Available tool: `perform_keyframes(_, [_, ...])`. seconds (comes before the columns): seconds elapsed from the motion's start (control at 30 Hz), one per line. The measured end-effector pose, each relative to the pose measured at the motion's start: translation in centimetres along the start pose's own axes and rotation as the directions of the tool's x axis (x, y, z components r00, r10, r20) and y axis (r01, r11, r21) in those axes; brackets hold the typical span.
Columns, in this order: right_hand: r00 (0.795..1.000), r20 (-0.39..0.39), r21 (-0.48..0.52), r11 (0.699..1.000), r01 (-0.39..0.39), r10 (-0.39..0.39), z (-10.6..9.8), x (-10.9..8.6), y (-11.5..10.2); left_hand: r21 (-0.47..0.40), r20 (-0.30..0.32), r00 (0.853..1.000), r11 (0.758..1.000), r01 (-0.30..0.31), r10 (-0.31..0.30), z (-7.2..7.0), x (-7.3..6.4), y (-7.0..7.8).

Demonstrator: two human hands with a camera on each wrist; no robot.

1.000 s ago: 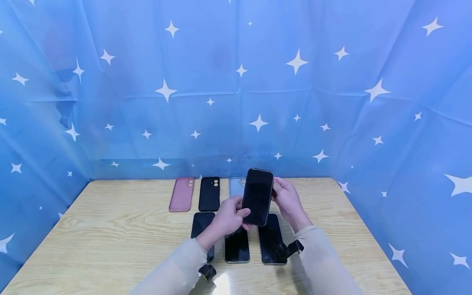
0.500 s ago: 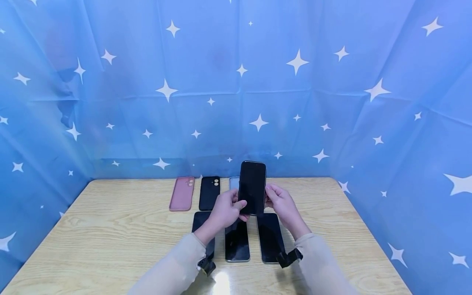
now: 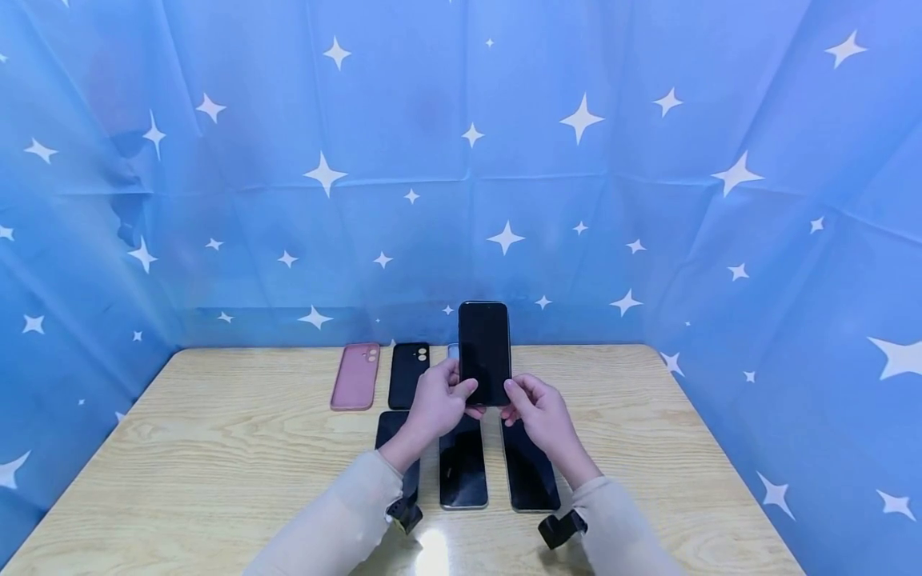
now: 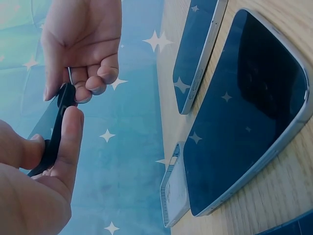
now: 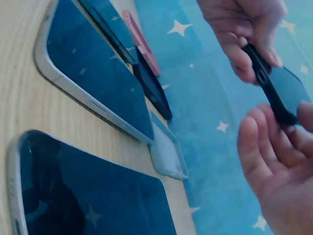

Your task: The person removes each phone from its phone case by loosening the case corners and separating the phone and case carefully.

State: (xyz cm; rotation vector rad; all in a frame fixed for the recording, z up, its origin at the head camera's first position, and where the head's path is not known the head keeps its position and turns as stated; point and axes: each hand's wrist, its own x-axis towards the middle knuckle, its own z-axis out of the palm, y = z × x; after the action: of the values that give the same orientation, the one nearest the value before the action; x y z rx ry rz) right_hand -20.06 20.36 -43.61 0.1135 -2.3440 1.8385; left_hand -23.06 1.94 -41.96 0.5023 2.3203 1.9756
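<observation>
Upright above the table, its dark screen facing the head camera, is a smartphone [image 3: 484,352] with a thick black rim. My left hand [image 3: 441,398] grips its lower left side, thumb over the front and fingers behind. At the lower right corner, my right hand [image 3: 543,412] pinches it with thumb and fingers. Both wrist views show the black bottom edge of this smartphone [image 5: 271,93] between the two hands. Below the hands lie three more smartphones, screens up: a left one [image 3: 387,426], a middle one [image 3: 463,472] and a right one [image 3: 531,472].
Along the table's [image 3: 238,448] far edge lie a pink phone case [image 3: 355,376] and a black phone case [image 3: 407,372]. A light blue phone case [image 5: 167,147] is mostly hidden behind the held smartphone in the head view. A blue star-patterned curtain [image 3: 403,224] hangs behind.
The held smartphone has moved up and to the left and stands straighter. My right hand has slid down from its side to the lower right corner.
</observation>
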Motion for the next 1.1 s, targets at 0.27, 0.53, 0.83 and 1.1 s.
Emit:
perform_keyframes(0.27, [0.987,-0.151,0.029,0.998,0.060,-0.055,1.4,-0.7,0.0,-0.037,-0.022,1.000,0.999,0.005,-0.006,0.6,-0.1,-0.1])
perform_keyframes(0.53, [0.978,-0.203,0.139,0.990,-0.012,0.040,2.3,-1.0,0.3,-0.001,-0.032,0.999,1.000,-0.015,0.015,0.9,-0.4,-0.2])
perform_keyframes(0.83, [0.988,-0.113,0.445,0.895,-0.042,0.102,2.0,-0.7,0.2,-0.123,0.021,1.000,0.992,0.024,-0.022,0.9,-0.3,-0.1])
perform_keyframes(1.1, [0.991,0.113,0.679,0.723,-0.129,0.071,1.1,-0.7,0.4,-0.366,0.166,0.985,0.926,0.094,-0.034,0.4,0.0,0.4])
